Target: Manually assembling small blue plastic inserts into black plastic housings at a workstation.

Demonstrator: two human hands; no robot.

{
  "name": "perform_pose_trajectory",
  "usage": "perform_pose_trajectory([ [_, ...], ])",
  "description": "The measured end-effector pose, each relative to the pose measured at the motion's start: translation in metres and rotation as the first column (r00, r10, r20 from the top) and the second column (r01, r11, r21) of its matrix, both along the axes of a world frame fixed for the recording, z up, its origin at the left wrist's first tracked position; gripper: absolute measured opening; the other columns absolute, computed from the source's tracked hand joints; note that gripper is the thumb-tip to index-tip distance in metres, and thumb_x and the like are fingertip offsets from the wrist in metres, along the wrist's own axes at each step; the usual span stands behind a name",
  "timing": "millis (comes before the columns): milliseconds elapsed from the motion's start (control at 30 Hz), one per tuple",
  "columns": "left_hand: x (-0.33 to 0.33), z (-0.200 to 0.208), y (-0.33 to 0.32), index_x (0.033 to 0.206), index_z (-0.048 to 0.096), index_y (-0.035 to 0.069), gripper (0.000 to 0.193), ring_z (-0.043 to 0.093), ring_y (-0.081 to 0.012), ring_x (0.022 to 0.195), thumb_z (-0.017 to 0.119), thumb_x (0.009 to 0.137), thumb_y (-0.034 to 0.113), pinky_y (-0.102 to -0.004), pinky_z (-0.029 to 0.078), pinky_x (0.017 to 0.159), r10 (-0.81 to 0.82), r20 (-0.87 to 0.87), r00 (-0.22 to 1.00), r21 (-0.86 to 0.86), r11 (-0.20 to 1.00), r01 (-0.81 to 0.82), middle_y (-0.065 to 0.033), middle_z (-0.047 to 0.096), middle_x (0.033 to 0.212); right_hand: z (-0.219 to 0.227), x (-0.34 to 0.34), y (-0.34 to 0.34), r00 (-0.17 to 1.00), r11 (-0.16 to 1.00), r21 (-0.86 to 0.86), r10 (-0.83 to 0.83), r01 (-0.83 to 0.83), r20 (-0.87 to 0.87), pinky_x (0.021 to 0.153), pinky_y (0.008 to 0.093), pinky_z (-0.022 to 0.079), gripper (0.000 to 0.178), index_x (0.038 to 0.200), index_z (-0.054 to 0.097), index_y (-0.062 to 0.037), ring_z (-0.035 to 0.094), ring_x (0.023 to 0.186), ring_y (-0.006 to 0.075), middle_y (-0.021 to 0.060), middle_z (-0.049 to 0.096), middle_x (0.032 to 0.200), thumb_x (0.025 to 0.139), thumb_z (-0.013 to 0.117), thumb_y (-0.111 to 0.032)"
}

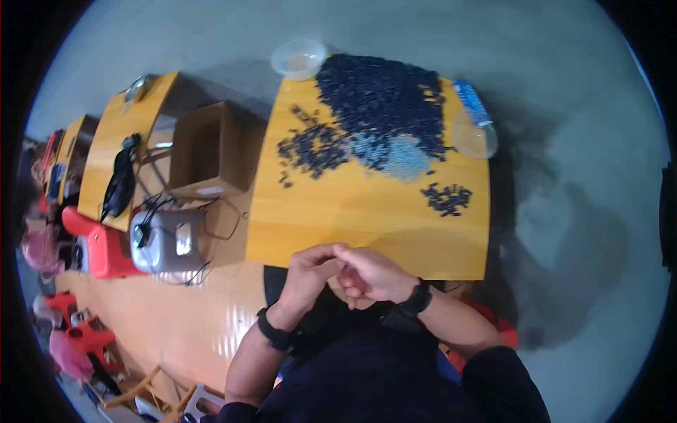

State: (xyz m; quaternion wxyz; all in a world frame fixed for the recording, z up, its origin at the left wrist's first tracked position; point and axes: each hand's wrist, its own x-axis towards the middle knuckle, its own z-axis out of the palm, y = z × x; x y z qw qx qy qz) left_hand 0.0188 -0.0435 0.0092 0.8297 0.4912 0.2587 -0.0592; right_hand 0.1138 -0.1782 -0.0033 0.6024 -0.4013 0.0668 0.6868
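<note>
My left hand [309, 276] and my right hand [377, 273] meet in front of my body, over the table's near edge. Their fingers are bent and pressed together at the tips; whatever lies between them is hidden or too small to make out. Beyond them on the yellow wooden table [303, 225] lies a large heap of small black pieces [381, 92]. Small light-blue pieces [405, 158] sit along its near side. A looser group of dark pieces [314, 148] spreads to the left, and a small cluster of black pieces [448, 199] lies at the right, closest to my right hand.
A clear round tub [298, 59] stands at the table's far left corner. At the right edge are a clear plastic lid or bowl [476, 141] and a blue-and-white packet [471, 102]. Left of the table stand an open cardboard box [204, 151], a grey container [166, 243] and a red chair [106, 247].
</note>
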Motion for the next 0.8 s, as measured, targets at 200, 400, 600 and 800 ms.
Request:
perform_pose_trajectory([
  [200, 0.003, -0.036, -0.005, 0.112, 0.06, -0.006, 0.03, 0.06, -0.0162, 0.096, 0.062, 0.082, 0.0, -0.0268, 0.047, 0.084, 0.099, -0.046, 0.994, 0.248, 0.965, -0.085, -0.0115, 0.065, 0.105, -0.034, 0.041, -0.033, 0.143, 0.962, -0.265, 0.255, 0.06, 0.956, 0.053, 0.0412, 0.05, 0.035, 0.082, 0.054, -0.0011, 0.059, 0.053, 0.0271, 0.0123, 0.057, 0.059, 0.091, 0.056, -0.034],
  [400, 0.001, -0.062, 0.019, 0.101, 0.062, -0.003, 0.02, 0.059, -0.0128, 0.077, 0.063, 0.082, 0.004, -0.0248, 0.046, 0.067, 0.223, -0.071, 0.972, 0.308, 0.932, -0.191, -0.006, 0.064, 0.089, -0.026, 0.099, -0.083, -0.331, 0.788, -0.504, 0.609, 0.352, 0.721, 0.063, 0.0488, 0.05, 0.022, 0.082, 0.055, -0.0003, 0.063, 0.066, 0.0381, 0.0195, 0.063, 0.068, 0.086, 0.057, -0.022],
  [600, 0.001, -0.084, 0.025, 0.1, 0.063, -0.001, 0.016, 0.063, -0.014, 0.078, 0.061, 0.085, 0.006, -0.0239, 0.047, 0.065, 0.246, -0.115, 0.963, 0.329, 0.924, -0.197, -0.0059, 0.065, 0.088, -0.041, 0.124, -0.098, -0.357, 0.725, -0.559, 0.686, 0.402, 0.634, 0.063, 0.0485, 0.05, 0.018, 0.085, 0.056, -0.0004, 0.064, 0.07, 0.036, 0.0192, 0.065, 0.074, 0.086, 0.054, -0.018],
  [800, 0.002, -0.08, 0.034, 0.098, 0.063, -0.002, 0.013, 0.064, -0.0137, 0.073, 0.059, 0.087, 0.005, -0.0234, 0.048, 0.061, 0.269, -0.123, 0.955, 0.256, 0.939, -0.232, -0.0066, 0.066, 0.087, -0.027, 0.134, -0.089, -0.455, 0.783, -0.441, 0.617, 0.439, 0.642, 0.064, 0.047, 0.05, 0.028, 0.084, 0.058, -0.0002, 0.063, 0.068, 0.0346, 0.0177, 0.061, 0.078, 0.082, 0.062, -0.028],
])
